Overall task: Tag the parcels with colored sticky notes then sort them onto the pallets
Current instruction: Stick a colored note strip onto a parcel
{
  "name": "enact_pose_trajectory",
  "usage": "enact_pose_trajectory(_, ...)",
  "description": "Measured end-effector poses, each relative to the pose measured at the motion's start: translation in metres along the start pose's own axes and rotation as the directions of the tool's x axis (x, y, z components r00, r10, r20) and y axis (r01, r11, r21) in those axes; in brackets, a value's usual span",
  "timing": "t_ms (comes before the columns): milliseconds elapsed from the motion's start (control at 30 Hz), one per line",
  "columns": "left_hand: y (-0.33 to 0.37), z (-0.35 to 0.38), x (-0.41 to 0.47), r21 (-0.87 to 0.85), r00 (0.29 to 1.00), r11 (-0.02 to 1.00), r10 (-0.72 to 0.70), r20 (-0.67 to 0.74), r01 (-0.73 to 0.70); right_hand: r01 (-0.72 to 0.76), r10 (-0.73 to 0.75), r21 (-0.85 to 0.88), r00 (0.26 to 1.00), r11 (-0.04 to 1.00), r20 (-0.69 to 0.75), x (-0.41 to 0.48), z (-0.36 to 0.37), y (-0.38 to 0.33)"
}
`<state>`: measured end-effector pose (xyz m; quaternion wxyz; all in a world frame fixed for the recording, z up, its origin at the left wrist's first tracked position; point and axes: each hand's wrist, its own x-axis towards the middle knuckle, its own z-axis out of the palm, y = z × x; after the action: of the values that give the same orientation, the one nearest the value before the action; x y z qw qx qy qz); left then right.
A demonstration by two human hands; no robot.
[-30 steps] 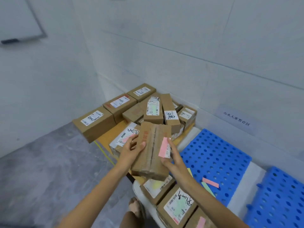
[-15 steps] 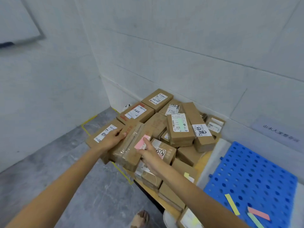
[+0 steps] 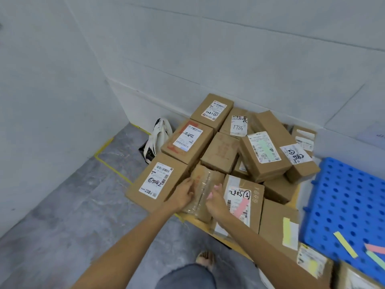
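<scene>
Here, both hands' grip, left (image 3: 183, 195) and right (image 3: 215, 202), pressed around one taped parcel (image 3: 203, 190) on the pile.

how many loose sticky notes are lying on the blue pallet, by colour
yellow note: 1
pink note: 1
green note: 1
total: 3 in view

Two hands hold a brown taped box (image 3: 205, 191) in the middle of the frame. The left hand (image 3: 183, 195) and right hand (image 3: 216, 202) grip its sides. A blue pallet (image 3: 345, 197) lies at the right.
</scene>
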<state>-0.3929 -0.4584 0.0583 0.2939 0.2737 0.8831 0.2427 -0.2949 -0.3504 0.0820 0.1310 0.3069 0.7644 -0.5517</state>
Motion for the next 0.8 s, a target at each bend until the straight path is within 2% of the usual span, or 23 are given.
enact_pose_trajectory(67, -0.01, 0.001, 0.002, -0.011, 0.998, 0.998, 0.066, -0.003, -0.066, 0.029, -0.029, -0.011, 0.999, 1.0, -0.018, 0.003, 0.012, 0.001)
enact_pose_trajectory(167, -0.029, -0.019, 0.0, -0.055, 0.953, 0.99, 0.11, -0.283, -0.131, 0.096, -0.096, 0.009, 0.995, 0.995, -0.001, 0.008, 0.031, -0.006)
enact_pose_trajectory(233, -0.054, -0.042, -0.002, -0.046, 0.869, 0.997, 0.025, -0.495, -0.055, 0.063, -0.069, 0.055, 0.991, 0.996, 0.113, 0.015, 0.049, -0.014)
enact_pose_trajectory(267, -0.071, -0.052, -0.001, -0.017, 0.839, 0.999, -0.043, -0.542, 0.04, 0.036, -0.048, 0.078, 0.986, 0.996, 0.162, 0.019, 0.058, -0.019)
enact_pose_trajectory(333, -0.106, -0.064, -0.002, 0.006, 0.843, 0.954, -0.261, -0.471, 0.299, -0.032, -0.007, 0.155, 0.969, 0.987, 0.246, 0.026, 0.073, -0.031)
enact_pose_trajectory(400, -0.127, -0.066, -0.004, -0.049, 0.845, 0.895, -0.436, -0.309, 0.444, -0.098, 0.035, 0.222, 0.962, 0.97, 0.269, 0.033, 0.087, -0.043)
enact_pose_trajectory(467, -0.135, -0.062, -0.009, -0.173, 0.862, 0.896, -0.442, -0.247, 0.41, -0.14, 0.064, 0.271, 0.961, 0.952, 0.269, 0.038, 0.099, -0.048)
enact_pose_trajectory(533, -0.139, -0.061, -0.017, -0.267, 0.859, 0.899, -0.418, -0.295, 0.346, -0.166, 0.078, 0.326, 0.961, 0.931, 0.267, 0.041, 0.11, -0.047)
enact_pose_trajectory(633, -0.14, -0.066, -0.037, -0.326, 0.82, 0.883, -0.447, -0.357, 0.338, -0.18, 0.073, 0.405, 0.961, 0.896, 0.265, 0.038, 0.113, -0.044)
enact_pose_trajectory(700, -0.136, -0.074, -0.053, -0.363, 0.797, 0.884, -0.436, -0.418, 0.294, -0.158, 0.04, 0.443, 0.963, 0.882, 0.265, 0.033, 0.11, -0.044)
enact_pose_trajectory(800, -0.126, -0.09, -0.074, -0.356, 0.808, 0.922, -0.325, -0.492, 0.154, -0.053, -0.066, 0.43, 0.964, 0.901, 0.258, 0.023, 0.098, -0.055)
